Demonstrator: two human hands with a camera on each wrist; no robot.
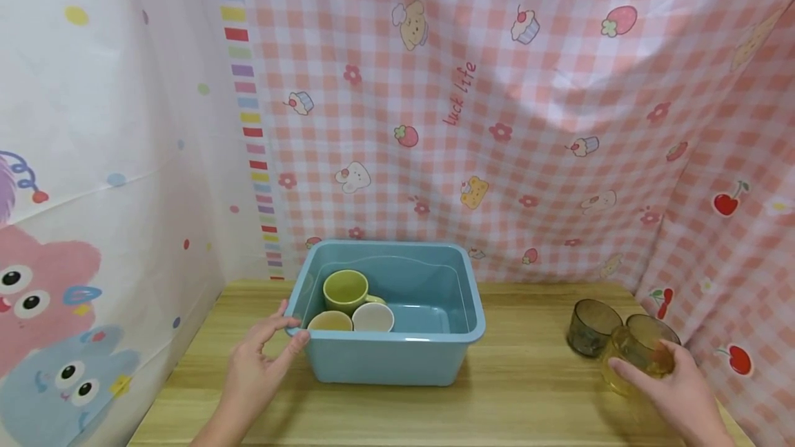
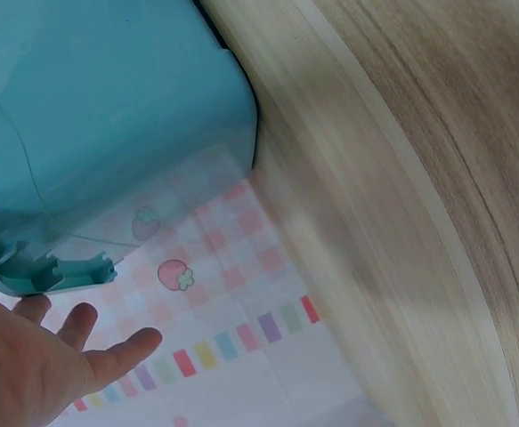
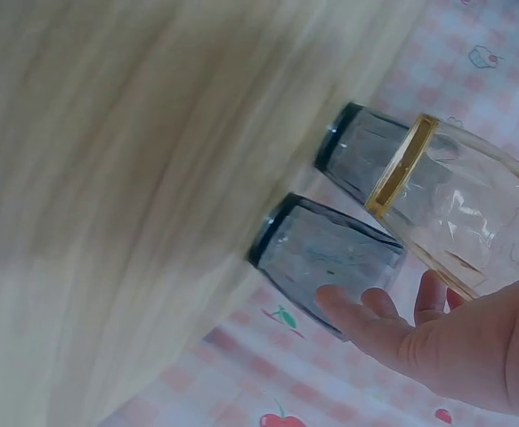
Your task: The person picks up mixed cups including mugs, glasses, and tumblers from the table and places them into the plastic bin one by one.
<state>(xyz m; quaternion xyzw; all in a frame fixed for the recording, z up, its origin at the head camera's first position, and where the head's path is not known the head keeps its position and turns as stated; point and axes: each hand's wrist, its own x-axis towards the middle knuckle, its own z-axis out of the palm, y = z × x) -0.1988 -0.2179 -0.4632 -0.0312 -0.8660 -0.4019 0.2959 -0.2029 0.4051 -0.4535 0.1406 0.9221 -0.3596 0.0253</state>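
Observation:
My right hand (image 1: 683, 388) grips a clear amber glass (image 3: 482, 209) between thumb and fingers, held upright above the tabletop. Just behind it stand two smoky dark glasses, a left one (image 1: 586, 336) and a right one (image 1: 658, 326) partly hidden by the amber glass. At the front left corner of a blue plastic bin (image 1: 388, 362), my left hand (image 1: 257, 357) touches the rim with thumb and fingertips, its fingers spread in the left wrist view. Inside the bin's left half sit a green mug (image 1: 346, 288), a yellowish cup (image 1: 330, 321) and a white cup (image 1: 374, 318).
A wooden table (image 1: 515, 392) carries everything. Behind it hangs a pink checked cloth (image 1: 435, 178) with printed strawberries and cupcakes, continuing along the right side. A white cloth (image 1: 149, 226) with cartoon figures hangs at the left.

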